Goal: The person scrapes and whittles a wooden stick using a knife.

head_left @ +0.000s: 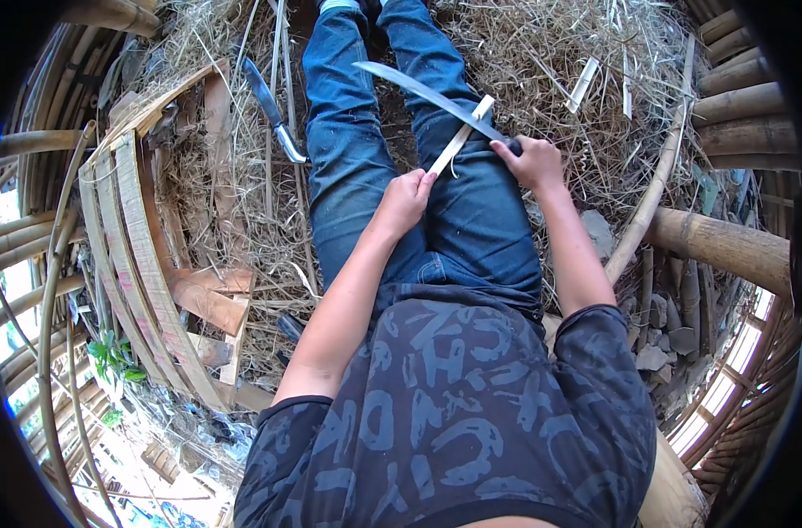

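My left hand (pixel 405 201) is closed round the lower end of a pale, flat bamboo strip (pixel 451 151), which slants up to the right above my thighs. A long knife (pixel 423 91) with a slightly curved blade has its dark handle in the closed fingers of my right hand (pixel 531 163). Its blade lies across the strip near the far end, with the tip pointing to the upper left. From the strip's side hangs a thin curled shaving (pixel 455 167). Whether the edge has cut into the strip I cannot tell.
On the straw left of my legs lies a second knife (pixel 273 107). A wooden slatted crate (pixel 146 255) stands further left. Pale bamboo pieces (pixel 582 85) lie on the straw at the right. Thick bamboo poles (pixel 722 248) and stone rubble (pixel 656 352) flank my right side.
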Action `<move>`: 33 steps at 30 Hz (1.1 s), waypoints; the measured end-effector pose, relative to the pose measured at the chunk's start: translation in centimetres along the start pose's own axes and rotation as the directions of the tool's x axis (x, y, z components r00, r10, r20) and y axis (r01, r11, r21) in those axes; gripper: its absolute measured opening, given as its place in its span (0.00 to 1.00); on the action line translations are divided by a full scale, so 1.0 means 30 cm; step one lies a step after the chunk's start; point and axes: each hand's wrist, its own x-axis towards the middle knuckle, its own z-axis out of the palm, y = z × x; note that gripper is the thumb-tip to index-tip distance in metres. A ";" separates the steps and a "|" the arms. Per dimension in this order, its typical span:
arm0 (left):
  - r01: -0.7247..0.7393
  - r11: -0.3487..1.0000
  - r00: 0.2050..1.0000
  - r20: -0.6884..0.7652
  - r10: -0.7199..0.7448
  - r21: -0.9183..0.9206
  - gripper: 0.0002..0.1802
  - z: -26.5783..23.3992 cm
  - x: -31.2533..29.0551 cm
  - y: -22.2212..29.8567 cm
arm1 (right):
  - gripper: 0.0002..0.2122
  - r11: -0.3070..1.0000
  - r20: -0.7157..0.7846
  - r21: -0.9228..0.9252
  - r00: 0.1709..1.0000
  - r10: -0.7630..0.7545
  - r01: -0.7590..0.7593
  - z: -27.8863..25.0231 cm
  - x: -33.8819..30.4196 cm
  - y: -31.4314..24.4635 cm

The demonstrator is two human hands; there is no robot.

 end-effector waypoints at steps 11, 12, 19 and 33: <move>-0.028 1.000 1.000 -0.005 0.028 0.006 0.22 -0.009 -0.013 0.024 | 0.36 0.965 -0.080 -0.233 0.987 -0.143 0.121 -0.002 0.076 0.046; -0.011 1.000 1.000 -0.002 0.011 -0.005 0.23 -0.012 -0.012 0.017 | 0.36 0.964 -0.081 -0.237 0.986 -0.148 0.125 0.005 0.082 0.049; 0.050 0.998 0.999 0.014 -0.049 -0.041 0.23 -0.023 -0.036 0.009 | 0.36 0.955 -0.128 -0.261 0.975 -0.182 0.144 0.003 0.066 0.112; 0.009 0.995 1.000 0.018 -0.007 -0.099 0.23 -0.030 -0.017 -0.040 | 0.36 0.866 -0.166 0.449 0.931 0.324 -0.221 -0.083 -0.118 0.243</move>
